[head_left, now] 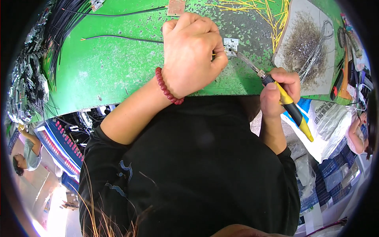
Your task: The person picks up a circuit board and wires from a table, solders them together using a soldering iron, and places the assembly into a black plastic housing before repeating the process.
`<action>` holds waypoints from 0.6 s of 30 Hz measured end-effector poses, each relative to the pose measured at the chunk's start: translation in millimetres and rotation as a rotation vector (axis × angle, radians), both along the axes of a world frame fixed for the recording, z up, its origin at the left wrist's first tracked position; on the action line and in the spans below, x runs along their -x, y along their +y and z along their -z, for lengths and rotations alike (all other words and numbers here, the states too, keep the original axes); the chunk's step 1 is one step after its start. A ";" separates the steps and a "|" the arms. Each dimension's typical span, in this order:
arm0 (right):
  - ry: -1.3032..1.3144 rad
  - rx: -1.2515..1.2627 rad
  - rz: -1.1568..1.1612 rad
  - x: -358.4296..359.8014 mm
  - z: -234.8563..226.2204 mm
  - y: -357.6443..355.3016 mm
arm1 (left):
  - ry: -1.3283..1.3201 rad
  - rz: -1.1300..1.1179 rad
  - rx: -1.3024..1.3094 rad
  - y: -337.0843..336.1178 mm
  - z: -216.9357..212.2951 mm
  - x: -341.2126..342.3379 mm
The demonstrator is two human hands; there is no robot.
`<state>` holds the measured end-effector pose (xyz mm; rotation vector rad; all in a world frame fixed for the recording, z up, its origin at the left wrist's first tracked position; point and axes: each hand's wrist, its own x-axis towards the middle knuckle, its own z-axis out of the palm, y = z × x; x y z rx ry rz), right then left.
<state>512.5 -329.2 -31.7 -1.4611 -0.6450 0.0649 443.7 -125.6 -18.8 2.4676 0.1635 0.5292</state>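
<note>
My left hand (pixel 193 51), with a red bead bracelet (pixel 166 89) at the wrist, is closed over the green bench. A thin black cable (pixel 122 37) runs into it from the left, and a bit of yellow wire shows by the fingertips; the grip itself is partly hidden. Just right of those fingertips lies a small white circuit board (pixel 231 42). My right hand (pixel 272 99) grips a yellow and black soldering iron (pixel 294 112) like a pen. Its metal tip reaches the board, though whether it touches cannot be made out.
Thin yellow wires (pixel 272 19) lie at the back right, beside a grey board (pixel 323 77) with dark residue and loose solder wire (pixel 312 61). Black cables (pixel 65 35) and shiny parts (pixel 25 87) pile up left. A brown square piece (pixel 176 8) sits behind my left hand.
</note>
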 end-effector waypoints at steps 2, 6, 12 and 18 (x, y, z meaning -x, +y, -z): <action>-0.026 0.069 -0.027 0.6 -3.2 -2.5 | 0.001 -0.006 -0.006 0.0 -0.7 0.0; -0.046 0.150 -0.062 0.0 -5.2 -3.1 | 0.005 -0.005 -0.025 -0.2 0.2 0.2; -0.047 0.095 0.020 4.2 -1.9 -3.3 | 0.007 -0.008 -0.036 -0.8 -1.2 0.5; 0.067 0.291 -0.083 4.2 -18.2 24.8 | 0.013 -0.010 -0.031 -1.6 -2.7 1.5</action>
